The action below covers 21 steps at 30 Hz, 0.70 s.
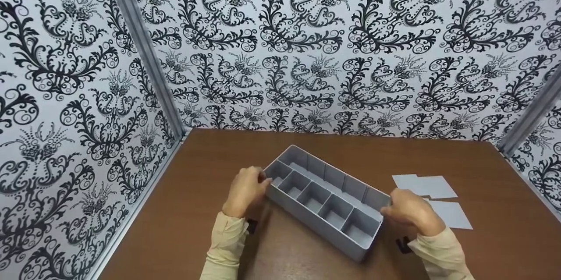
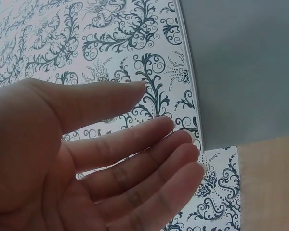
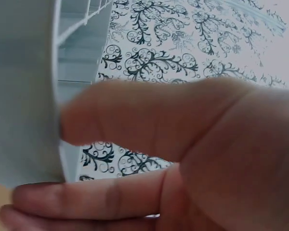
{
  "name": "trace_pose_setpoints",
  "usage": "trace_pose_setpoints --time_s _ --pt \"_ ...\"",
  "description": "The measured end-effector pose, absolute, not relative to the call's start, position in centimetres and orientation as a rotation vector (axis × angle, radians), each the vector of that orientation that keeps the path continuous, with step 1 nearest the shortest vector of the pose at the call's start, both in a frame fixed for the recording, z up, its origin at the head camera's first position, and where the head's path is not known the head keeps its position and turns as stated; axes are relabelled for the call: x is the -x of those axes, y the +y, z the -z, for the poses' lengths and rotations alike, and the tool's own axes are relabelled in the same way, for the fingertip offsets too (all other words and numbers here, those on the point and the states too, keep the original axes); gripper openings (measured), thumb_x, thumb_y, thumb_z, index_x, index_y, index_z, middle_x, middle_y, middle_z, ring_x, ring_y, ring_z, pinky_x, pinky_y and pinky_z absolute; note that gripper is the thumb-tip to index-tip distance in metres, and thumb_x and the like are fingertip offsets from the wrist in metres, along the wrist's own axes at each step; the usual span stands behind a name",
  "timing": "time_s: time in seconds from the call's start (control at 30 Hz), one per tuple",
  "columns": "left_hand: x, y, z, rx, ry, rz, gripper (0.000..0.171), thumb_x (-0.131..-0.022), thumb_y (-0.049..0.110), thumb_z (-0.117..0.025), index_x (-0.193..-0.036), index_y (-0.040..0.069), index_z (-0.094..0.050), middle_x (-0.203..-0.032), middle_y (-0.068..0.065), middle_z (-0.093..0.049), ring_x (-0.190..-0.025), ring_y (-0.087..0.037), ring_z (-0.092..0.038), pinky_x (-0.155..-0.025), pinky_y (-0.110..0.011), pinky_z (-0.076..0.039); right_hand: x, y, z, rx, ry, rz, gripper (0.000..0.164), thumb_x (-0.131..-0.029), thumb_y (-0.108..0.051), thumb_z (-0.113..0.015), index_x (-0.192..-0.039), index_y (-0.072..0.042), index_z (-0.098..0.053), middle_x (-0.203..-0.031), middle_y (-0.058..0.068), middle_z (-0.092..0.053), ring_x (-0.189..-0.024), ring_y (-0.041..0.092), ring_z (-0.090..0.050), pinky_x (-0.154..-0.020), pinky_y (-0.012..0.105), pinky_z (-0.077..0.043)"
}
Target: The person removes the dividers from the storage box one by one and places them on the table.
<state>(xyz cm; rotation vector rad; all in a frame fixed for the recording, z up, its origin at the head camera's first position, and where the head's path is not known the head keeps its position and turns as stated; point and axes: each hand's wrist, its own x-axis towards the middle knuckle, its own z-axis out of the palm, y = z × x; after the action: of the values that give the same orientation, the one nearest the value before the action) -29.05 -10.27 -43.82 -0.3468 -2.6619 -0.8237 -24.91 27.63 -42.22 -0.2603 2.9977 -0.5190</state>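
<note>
A grey compartment box (image 1: 313,223) stands slantwise on the brown table in the head view, one long channel along its far side and several small square sections along the near side. At its left end is my left hand (image 1: 246,190); in the left wrist view its fingers (image 2: 135,178) are relaxed and slightly bent, tips close to the box's grey wall (image 2: 245,72), nothing between thumb and fingers. My right hand (image 1: 412,210) holds the right end. Seen from the right wrist, its thumb (image 3: 120,113) lies on the rim and its fingers cross the wall's lower corner.
White paper sheets (image 1: 451,214) lie on the brown table (image 1: 197,161) to the right, partly behind my right hand. Patterned walls (image 1: 307,52) with grey corner posts (image 1: 147,47) enclose the back and sides.
</note>
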Motion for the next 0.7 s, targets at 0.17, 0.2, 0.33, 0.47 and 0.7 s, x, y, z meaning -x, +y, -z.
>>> trace_pose_setpoints --time_s 0.17,0.2,0.33,0.47,0.7 --pt "29.1 -10.4 43.9 0.309 -2.659 0.832 0.013 -0.082 0.015 -0.077 -0.077 0.005 -0.071 -0.075 -0.008 -0.070 -0.067 -0.024 -0.065 -0.062 -0.041 -0.052 26.3 28.3 43.3 0.369 3.032 0.629 0.025 -0.080 -0.012 -0.064 -0.057 -0.008 -0.056 -0.057 -0.003 -0.046 -0.054 0.016 -0.042 -0.049 0.032 -0.036" --pt "29.1 -10.4 43.9 0.307 -2.654 0.832 0.013 -0.082 0.015 -0.078 -0.077 0.005 -0.070 -0.075 -0.009 -0.070 -0.067 -0.025 -0.065 -0.061 -0.042 -0.052 26.6 28.4 43.6 0.391 3.040 0.652 0.025 -0.082 -0.012 -0.064 -0.059 -0.008 -0.057 -0.058 -0.004 -0.046 -0.055 0.016 -0.042 -0.049 0.032 -0.035" --pt "29.1 -10.4 43.9 0.281 -2.644 0.812 0.014 -0.079 0.012 -0.079 -0.074 0.004 -0.069 -0.073 -0.010 -0.069 -0.066 -0.026 -0.065 -0.060 -0.042 -0.052 28.0 28.7 44.9 0.464 3.084 0.755 0.022 -0.090 -0.010 -0.061 -0.068 -0.006 -0.060 -0.062 -0.001 -0.049 -0.060 0.017 -0.045 -0.055 0.035 -0.039" --pt "29.0 -10.4 44.1 0.234 -2.673 0.799 0.017 -0.075 0.010 -0.082 -0.074 0.002 -0.068 -0.072 -0.010 -0.068 -0.065 -0.026 -0.065 -0.060 -0.043 -0.052 29.0 28.9 46.2 0.467 3.159 0.825 0.016 -0.095 -0.008 -0.058 -0.088 0.003 -0.068 -0.078 0.015 -0.066 -0.075 0.033 -0.063 -0.071 0.050 -0.050" --pt "29.4 -10.4 45.0 0.129 -2.738 0.764 0.017 -0.075 0.010 -0.081 -0.070 0.000 -0.068 -0.075 -0.019 -0.071 -0.071 -0.039 -0.069 -0.062 -0.051 -0.053 29.2 28.7 46.0 0.347 3.249 0.912 0.025 -0.096 -0.012 -0.061 -0.109 0.008 -0.068 -0.102 0.026 -0.070 -0.096 0.044 -0.066 -0.085 0.057 -0.050"
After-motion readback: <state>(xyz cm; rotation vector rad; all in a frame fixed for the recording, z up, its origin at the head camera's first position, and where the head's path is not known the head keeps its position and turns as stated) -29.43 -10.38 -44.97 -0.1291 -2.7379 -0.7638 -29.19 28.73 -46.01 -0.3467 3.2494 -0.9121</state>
